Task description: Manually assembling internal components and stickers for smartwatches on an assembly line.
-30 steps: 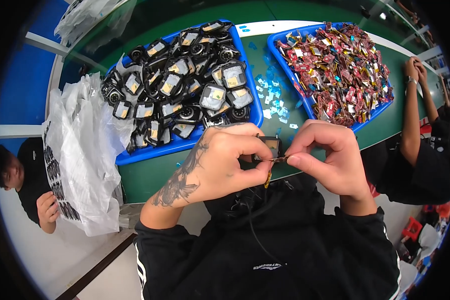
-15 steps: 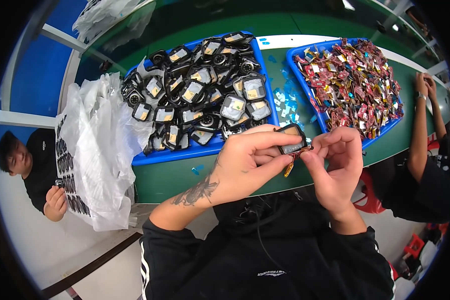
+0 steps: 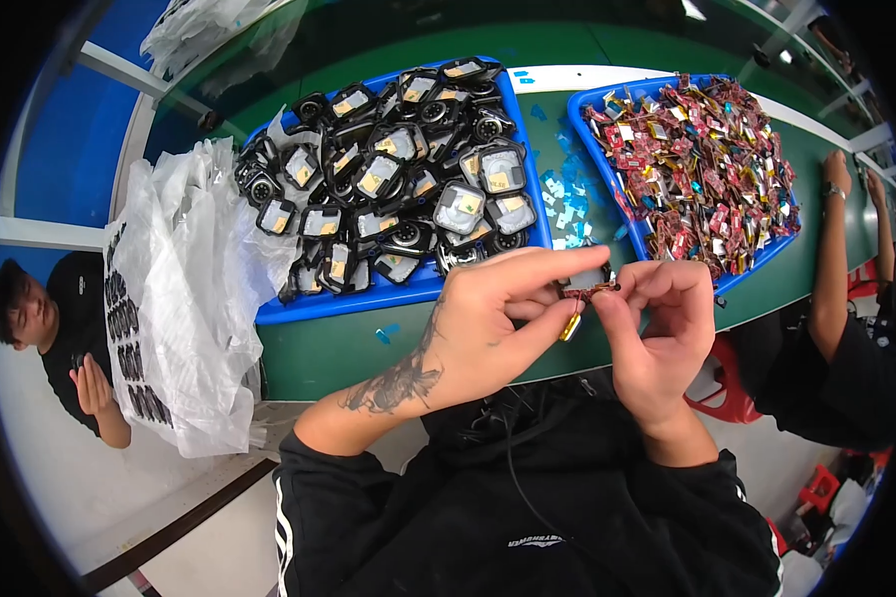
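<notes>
- The left hand (image 3: 488,323) and the right hand (image 3: 662,328) meet above the near edge of the green table (image 3: 348,348), both pinched shut on a small dark red circuit piece with a yellow tab (image 3: 585,298) held between their fingertips.
- The piece hangs in the air just in front of the near rims of two trays, touching neither.
- Behind the left hand sits a blue plastic tray heaped with black round casings (image 3: 299,308); its front rim runs close to the knuckles.
- Behind the right hand lies a second blue plastic tray piled with small red and gold parts (image 3: 757,261), its corner near the thumb.
- Between the trays, a narrow strip holds scattered light-blue scraps (image 3: 567,204).
- A crumpled clear plastic bag (image 3: 184,298) drapes over the table's left edge.
- Another person's forearm (image 3: 831,269) rests along the right edge.
</notes>
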The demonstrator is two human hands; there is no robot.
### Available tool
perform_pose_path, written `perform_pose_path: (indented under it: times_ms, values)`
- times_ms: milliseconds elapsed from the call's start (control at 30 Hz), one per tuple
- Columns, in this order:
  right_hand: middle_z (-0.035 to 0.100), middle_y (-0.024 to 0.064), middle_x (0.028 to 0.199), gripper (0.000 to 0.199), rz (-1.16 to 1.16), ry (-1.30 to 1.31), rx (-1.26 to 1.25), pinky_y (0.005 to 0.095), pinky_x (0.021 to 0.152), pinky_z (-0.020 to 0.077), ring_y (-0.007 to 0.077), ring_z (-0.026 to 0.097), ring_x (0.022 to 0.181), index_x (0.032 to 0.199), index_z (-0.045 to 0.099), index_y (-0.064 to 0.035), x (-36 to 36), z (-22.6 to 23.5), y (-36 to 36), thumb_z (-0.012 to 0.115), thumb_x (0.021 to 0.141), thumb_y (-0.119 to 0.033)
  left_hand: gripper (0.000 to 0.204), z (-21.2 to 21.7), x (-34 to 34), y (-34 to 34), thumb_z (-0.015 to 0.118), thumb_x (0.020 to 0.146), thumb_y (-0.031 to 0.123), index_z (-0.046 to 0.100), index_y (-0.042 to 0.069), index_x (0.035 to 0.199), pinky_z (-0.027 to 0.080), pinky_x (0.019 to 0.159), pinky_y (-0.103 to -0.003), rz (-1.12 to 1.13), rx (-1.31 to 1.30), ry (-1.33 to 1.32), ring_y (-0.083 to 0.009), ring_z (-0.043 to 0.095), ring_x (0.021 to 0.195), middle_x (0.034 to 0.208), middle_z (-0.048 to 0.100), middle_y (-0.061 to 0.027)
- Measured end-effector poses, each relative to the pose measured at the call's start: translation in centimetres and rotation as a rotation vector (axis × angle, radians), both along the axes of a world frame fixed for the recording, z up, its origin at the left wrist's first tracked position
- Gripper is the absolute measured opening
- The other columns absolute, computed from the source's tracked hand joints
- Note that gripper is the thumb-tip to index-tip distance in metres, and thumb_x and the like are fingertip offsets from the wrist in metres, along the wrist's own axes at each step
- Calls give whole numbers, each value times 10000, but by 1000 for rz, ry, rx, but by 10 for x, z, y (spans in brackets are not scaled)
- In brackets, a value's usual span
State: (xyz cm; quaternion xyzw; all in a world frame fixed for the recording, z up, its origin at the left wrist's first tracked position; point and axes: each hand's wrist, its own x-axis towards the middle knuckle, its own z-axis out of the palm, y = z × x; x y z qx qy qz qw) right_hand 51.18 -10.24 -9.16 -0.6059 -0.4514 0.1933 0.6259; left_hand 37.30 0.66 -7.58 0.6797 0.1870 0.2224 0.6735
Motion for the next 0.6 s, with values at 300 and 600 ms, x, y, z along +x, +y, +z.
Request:
perform_pose_path:
  times_ms: [300, 600]
  values:
    - [560, 66, 959, 429, 16, 102, -65, 167, 590, 420, 49, 512, 682, 1115, 464, -16, 8, -1, 3, 714, 775, 63, 545, -1, 2, -2, 595, 857, -95, 441, -1, 1371, 536, 818, -241, 7, -179, -43, -133, 649, 961, 1134, 638, -124]
    - [536, 44, 1004, 431, 158, 131, -198, 202, 718, 540, 87, 555, 880, 1142, 505, 2, 18, 35, 20, 656, 762, 139, 683, 7, -2, 1, 613, 858, -57, 298, 71, 1451, 533, 795, -259, 87, -139, -118, -123, 638, 920, 1309, 506, -182]
